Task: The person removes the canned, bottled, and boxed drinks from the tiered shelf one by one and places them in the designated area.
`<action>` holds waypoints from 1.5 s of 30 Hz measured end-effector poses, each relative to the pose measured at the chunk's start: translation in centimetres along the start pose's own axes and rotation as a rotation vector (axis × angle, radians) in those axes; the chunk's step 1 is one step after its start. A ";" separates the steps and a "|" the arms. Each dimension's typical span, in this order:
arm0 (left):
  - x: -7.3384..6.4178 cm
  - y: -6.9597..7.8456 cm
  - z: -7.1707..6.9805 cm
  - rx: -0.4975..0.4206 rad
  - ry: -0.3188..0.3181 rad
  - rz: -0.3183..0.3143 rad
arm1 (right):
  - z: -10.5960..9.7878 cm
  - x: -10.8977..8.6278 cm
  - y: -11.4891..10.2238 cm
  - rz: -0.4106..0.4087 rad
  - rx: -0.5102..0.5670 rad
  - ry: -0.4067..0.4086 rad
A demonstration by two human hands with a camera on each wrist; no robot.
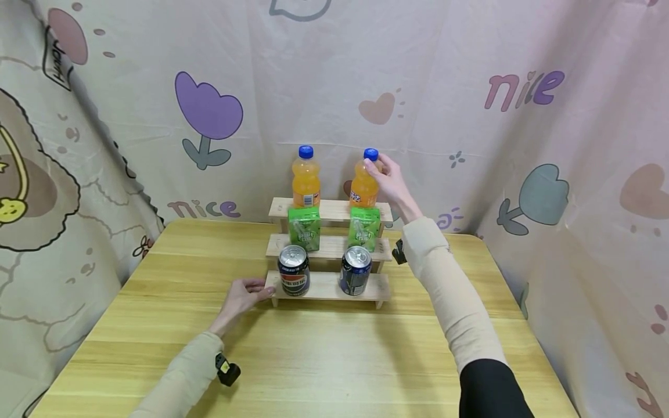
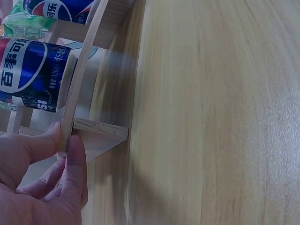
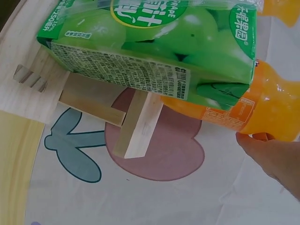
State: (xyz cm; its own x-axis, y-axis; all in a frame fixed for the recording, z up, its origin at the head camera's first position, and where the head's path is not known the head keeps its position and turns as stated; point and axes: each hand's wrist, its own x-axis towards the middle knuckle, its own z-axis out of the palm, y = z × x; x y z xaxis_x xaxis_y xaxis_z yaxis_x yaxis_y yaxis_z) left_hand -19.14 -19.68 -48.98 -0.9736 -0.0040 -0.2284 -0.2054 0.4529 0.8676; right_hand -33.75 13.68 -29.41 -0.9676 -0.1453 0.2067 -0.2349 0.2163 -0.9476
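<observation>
A three-step wooden display stand [image 1: 324, 285] stands on the table in the head view. My left hand [image 1: 241, 301] pinches the left end of its lowest step; in the left wrist view the thumb is on top and the fingers below the board. With my right hand [image 1: 393, 184] I hold the upper part of the right orange soda bottle [image 1: 364, 184], which stands on the top step. Its blue-capped twin [image 1: 305, 177] is to the left. Two green grape juice cartons [image 1: 304, 229] [image 1: 364, 227] occupy the middle step, and two Pepsi cans [image 1: 294, 271] [image 1: 356, 271] the lowest.
The stand is near the back edge of the wooden table [image 1: 334, 360]. Behind and on both sides hangs a patterned curtain [image 1: 313, 87] with flowers and lettering. Each forearm wears a small black camera [image 1: 227, 370].
</observation>
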 end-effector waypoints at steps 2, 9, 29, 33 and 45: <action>0.0 0.0 0.0 -0.004 0.004 -0.003 | -0.1 0.0 -0.1 0.000 0.006 -0.004; -0.1 0.1 0.1 -0.013 0.014 0.001 | -0.3 0.0 -0.4 0.008 0.018 0.002; -0.2 0.3 0.1 -0.038 0.017 -0.020 | -5.8 -0.9 -2.2 0.024 0.057 0.105; -0.2 0.3 0.1 -0.035 0.016 -0.022 | -8.0 -1.8 -1.8 0.058 0.039 0.124; -0.2 0.2 0.1 -0.024 0.020 -0.013 | -13.9 -5.5 2.1 0.190 -0.115 0.219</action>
State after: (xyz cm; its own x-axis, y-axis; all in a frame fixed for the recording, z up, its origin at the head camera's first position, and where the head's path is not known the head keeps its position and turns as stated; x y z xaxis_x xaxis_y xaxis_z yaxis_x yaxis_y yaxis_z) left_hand -18.96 -19.48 -48.79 -0.9726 -0.0273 -0.2307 -0.2197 0.4312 0.8751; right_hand -30.18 28.35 -29.22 -0.9892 0.1168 0.0883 -0.0452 0.3296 -0.9430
